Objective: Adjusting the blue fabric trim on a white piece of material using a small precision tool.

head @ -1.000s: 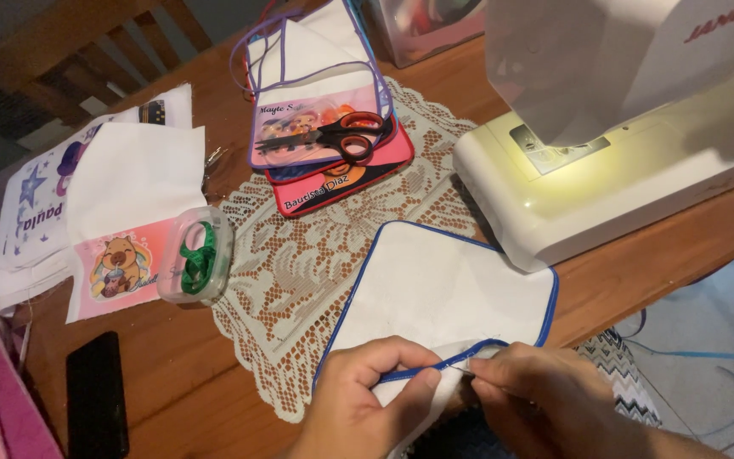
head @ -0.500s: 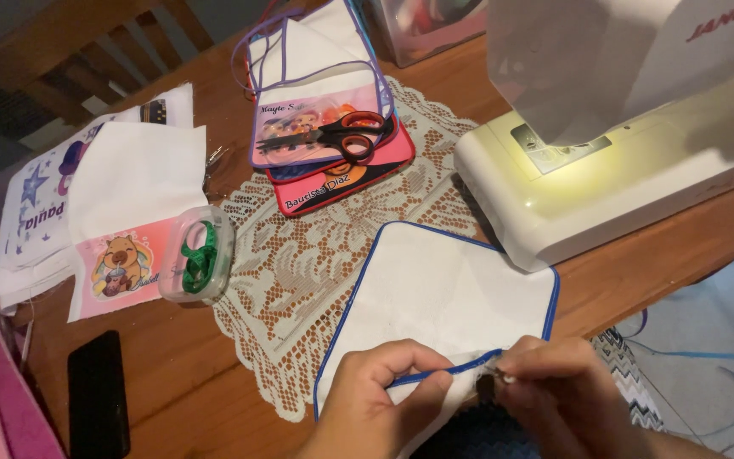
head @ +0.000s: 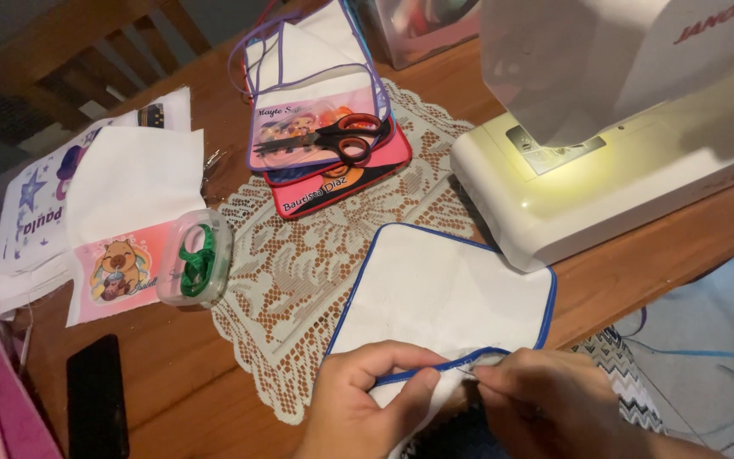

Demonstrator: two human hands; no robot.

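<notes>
White cloth [head: 439,293]: roughly square, flat panel, edged all round with narrow blue binding [head: 435,367]. It lies spread on the wooden table, its far portion overlapping the lace doily, its right corner just beside the sewing machine base. The near edge is lifted and folded over at the table edge, pinched between left hand [head: 363,408] and right hand [head: 554,408]. Surface plain, unprinted, lightly creased near the held edge.

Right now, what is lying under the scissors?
The scissors rest on a stack of printed cloth pieces with purple, red and pink edges, which overlaps the lace doily. The lower pieces' prints are mostly covered.
</notes>
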